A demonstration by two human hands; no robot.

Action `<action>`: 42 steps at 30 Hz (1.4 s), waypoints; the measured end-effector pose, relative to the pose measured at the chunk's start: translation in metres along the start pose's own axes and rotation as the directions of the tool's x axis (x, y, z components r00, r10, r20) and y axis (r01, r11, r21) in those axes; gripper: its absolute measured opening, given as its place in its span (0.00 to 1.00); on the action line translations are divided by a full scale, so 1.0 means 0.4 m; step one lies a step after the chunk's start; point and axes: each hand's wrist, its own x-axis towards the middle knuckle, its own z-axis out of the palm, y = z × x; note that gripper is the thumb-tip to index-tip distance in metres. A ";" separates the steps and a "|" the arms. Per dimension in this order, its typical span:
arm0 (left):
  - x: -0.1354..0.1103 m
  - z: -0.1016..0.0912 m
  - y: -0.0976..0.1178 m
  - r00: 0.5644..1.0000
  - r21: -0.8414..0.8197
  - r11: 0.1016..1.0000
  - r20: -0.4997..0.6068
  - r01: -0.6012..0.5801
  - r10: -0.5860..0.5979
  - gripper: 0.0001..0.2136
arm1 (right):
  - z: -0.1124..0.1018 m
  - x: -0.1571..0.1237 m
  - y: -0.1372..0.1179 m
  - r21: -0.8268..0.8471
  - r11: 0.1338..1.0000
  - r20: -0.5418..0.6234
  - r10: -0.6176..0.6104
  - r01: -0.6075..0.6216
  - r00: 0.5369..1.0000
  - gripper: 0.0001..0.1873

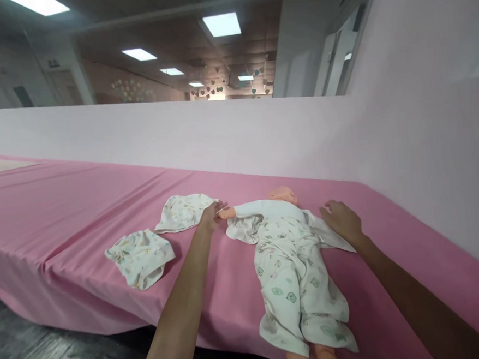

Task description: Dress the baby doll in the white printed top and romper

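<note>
A baby doll (284,194) lies on its back on the pink-covered table, its head toward the wall. It has on a white long-sleeved top (266,207) and white trousers with a green animal print (288,263); its bare feet show at the near edge. My left hand (213,214) is closed at the doll's outstretched hand (227,213), fingers around it. My right hand (343,220) hovers by the opposite sleeve (329,233), which spreads flat under it. Its fingers are bent but apart, with nothing visible in them.
Two small printed white cloth garments, one nearer (140,257) and one farther (184,212), lie left of the doll. Pink cloth (94,211) drapes over the table's front edge. A white wall (236,133) with a window stands behind, and another wall (434,149) closes the right side.
</note>
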 end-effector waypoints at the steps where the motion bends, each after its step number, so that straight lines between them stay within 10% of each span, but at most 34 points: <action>1: 0.000 -0.008 0.014 0.999 -0.020 1.000 -0.038 -0.017 0.016 0.08 | -0.003 -0.010 0.052 -0.032 0.997 0.022 0.070 -0.069 0.997 0.23; 8: -0.037 0.108 0.090 0.955 0.005 0.968 -0.164 -0.251 0.248 0.14 | 0.034 -0.080 0.209 0.017 0.929 0.218 0.358 -0.370 0.908 0.26; 12: -0.105 0.314 0.104 0.836 0.312 0.781 0.304 -0.541 0.458 0.13 | 0.061 -0.093 0.222 0.156 0.889 0.246 0.387 -0.430 0.889 0.22; 15: -0.151 0.459 0.083 0.653 0.520 0.408 0.678 -0.750 0.336 0.14 | 0.067 -0.093 0.248 0.203 0.870 0.224 0.405 -0.449 0.887 0.21; 20: -0.177 0.591 0.018 0.597 0.581 0.165 0.800 -0.797 0.064 0.10 | 0.066 -0.087 0.288 0.283 0.833 0.229 0.424 -0.476 0.876 0.16; 34: -0.164 0.647 -0.019 0.536 0.527 -0.096 0.834 -0.844 -0.134 0.14 | 0.067 -0.053 0.291 0.423 0.749 0.152 0.496 -0.510 0.855 0.14; 42: -0.157 0.644 -0.019 0.537 0.505 -0.197 0.823 -0.841 -0.183 0.24 | 0.016 -0.081 0.417 0.429 0.529 -0.030 0.818 -0.732 0.574 0.27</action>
